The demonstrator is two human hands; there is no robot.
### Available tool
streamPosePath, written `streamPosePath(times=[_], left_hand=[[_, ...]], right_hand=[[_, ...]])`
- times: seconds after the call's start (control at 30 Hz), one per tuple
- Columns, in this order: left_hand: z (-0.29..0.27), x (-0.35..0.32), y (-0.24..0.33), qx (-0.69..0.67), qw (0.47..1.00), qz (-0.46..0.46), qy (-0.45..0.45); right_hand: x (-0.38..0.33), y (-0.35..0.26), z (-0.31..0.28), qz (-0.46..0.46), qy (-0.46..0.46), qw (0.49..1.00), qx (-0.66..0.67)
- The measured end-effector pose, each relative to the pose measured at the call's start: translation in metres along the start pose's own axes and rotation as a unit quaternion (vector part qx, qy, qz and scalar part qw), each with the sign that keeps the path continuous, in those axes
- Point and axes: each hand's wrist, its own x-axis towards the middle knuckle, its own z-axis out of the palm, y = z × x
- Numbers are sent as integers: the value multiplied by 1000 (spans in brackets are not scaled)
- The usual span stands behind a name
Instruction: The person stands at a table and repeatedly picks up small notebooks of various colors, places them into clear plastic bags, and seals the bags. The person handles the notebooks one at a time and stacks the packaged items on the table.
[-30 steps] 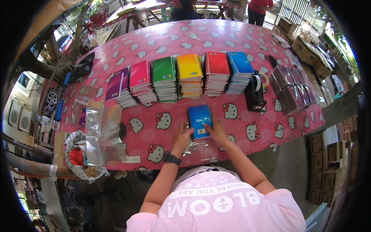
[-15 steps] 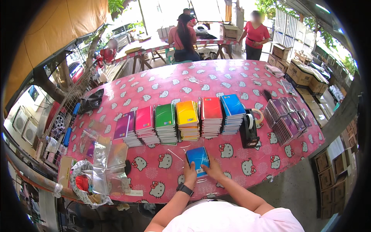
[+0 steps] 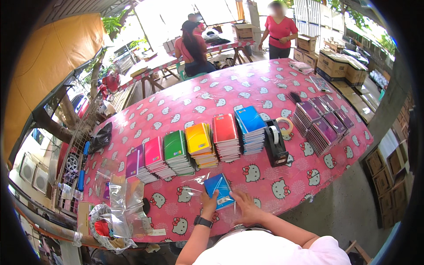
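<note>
A small blue spiral notebook (image 3: 217, 185) lies near the table's front edge, with clear plastic film around it catching the light. My left hand (image 3: 209, 203) holds the notebook's left side, thumb lying over the cover. At the lower right corner is my right hand (image 3: 245, 206), its fingers stretched out and apart, touching the film or the notebook edge. Behind them runs a row of notebook stacks: purple (image 3: 134, 162), pink (image 3: 154, 151), green (image 3: 173, 145), yellow (image 3: 198, 138), red (image 3: 225, 129) and blue (image 3: 251, 119).
Right of the row stands a black tape dispenser (image 3: 276, 148) beside a tape roll (image 3: 287, 126). Purple notebooks (image 3: 324, 130) are stacked farther right. Clear plastic bags (image 3: 126, 198) and a patterned bag (image 3: 104, 229) lie at left. Across the table (image 3: 185, 104), a person in red (image 3: 282, 31) stands.
The view has tilted and shifted. My right hand has opened from its hold on the notebook, its fingers now spread at the lower right corner. My left hand still holds the left side.
</note>
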Motion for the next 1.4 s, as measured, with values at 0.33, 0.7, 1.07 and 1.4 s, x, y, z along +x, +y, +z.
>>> streamPosePath(times=[0.33, 0.7, 1.07, 1.4], left_hand=[[-9, -8, 36, -143, 982, -83, -92], [-10, -16, 53, -190, 971, -21, -145], [2, -13, 22, -298, 948, -101, -37], [-63, 2, 14, 297, 946, 62, 113]], right_hand=[[-51, 25, 4, -96, -45, 991, 79], [73, 27, 38, -68, 22, 990, -122], [73, 27, 61, -29, -74, 971, -224], [74, 28, 59, -16, -96, 965, -242]])
